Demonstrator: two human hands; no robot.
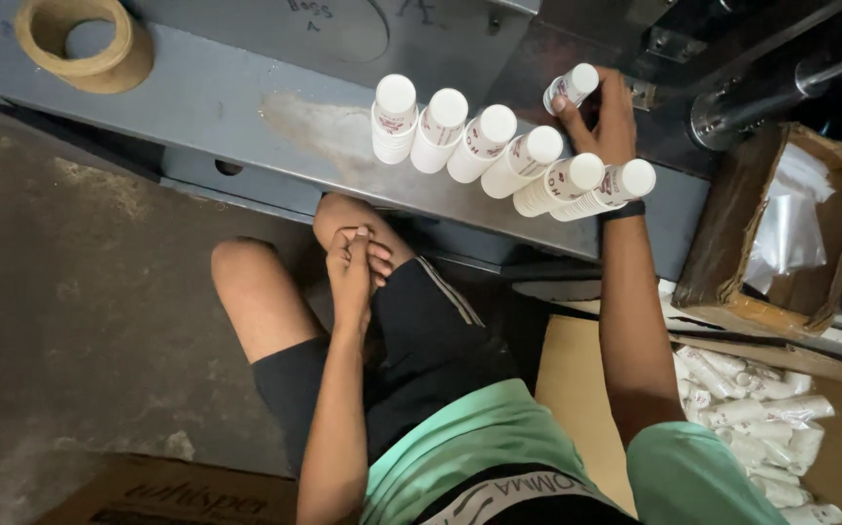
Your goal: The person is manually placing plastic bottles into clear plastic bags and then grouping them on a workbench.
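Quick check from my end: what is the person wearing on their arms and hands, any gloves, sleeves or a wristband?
Both hands are bare, with no gloves. The right hand has a dark band around its wrist. The left hand shows no band or ring. Both forearms are uncovered; short green sleeves end above the elbows.

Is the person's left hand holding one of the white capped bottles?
No, the left hand rests on the bare knee; only the right hand grips a white capped bottle.

A grey metal bench [246, 107] stands over a worn, stained concrete floor [71, 292] in dim light.
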